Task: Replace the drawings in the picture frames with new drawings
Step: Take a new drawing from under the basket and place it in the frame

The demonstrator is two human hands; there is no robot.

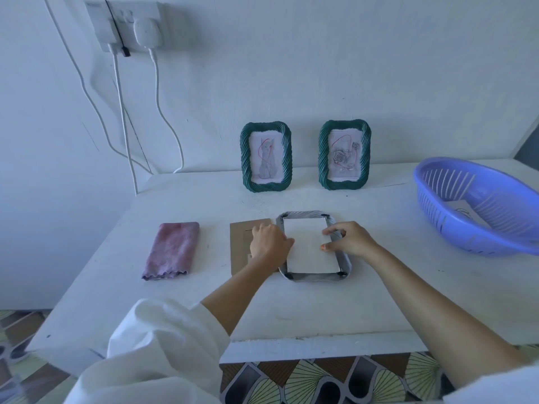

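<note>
A picture frame (346,266) lies face down in the middle of the white table, with a white sheet of paper (310,253) resting in its back opening. My left hand (269,243) presses on the sheet's left edge. My right hand (350,239) pinches the sheet's right edge with thumb and fingers. A brown cardboard backing board (240,249) lies flat just left of the frame, partly under my left hand. Two green twisted frames stand against the wall: one (266,156) holds a cat drawing, the other (344,154) a rose drawing.
A folded pink cloth (173,249) lies at the left. A blue plastic basket (478,205) with a paper inside stands at the right. White cables (122,121) hang from a wall socket at the back left. The table's front edge (291,345) is near me.
</note>
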